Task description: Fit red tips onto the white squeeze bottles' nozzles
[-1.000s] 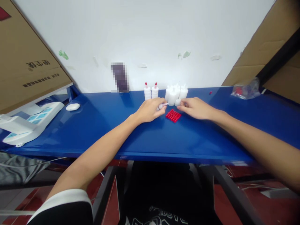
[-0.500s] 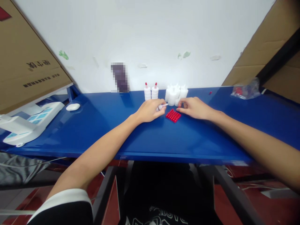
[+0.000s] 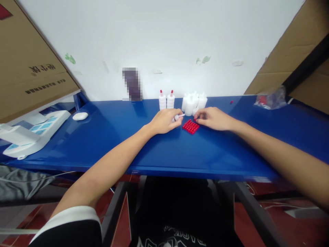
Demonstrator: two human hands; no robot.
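Observation:
My left hand point(image 3: 166, 121) is closed round a white nozzle-tipped bottle point(image 3: 178, 117), which lies on its side with its tip pointing right. Most of that bottle is hidden by the fingers. Just right of it, my right hand point(image 3: 212, 118) pinches a small red cap point(image 3: 195, 119) between thumb and forefinger. Between the hands, a block of small red caps point(image 3: 191, 127) sits on the blue table. Behind my left hand stand two white bottles point(image 3: 166, 101) with red caps on their tips. A cluster of white bottles point(image 3: 190, 104) without red caps stands behind the red block.
A clear plastic bag point(image 3: 271, 99) with red bits lies at the back right, and a lone red piece point(image 3: 231, 102) nearer the middle. On the left are a white oval case point(image 3: 80, 116) and a white device point(image 3: 38, 133). A white wall borders the blue table point(image 3: 164, 151).
The red cap in my right fingers shows a little differently, the hand having shifted very slightly. My left hand keeps its hold on the bottle. The whole view has moved a touch.

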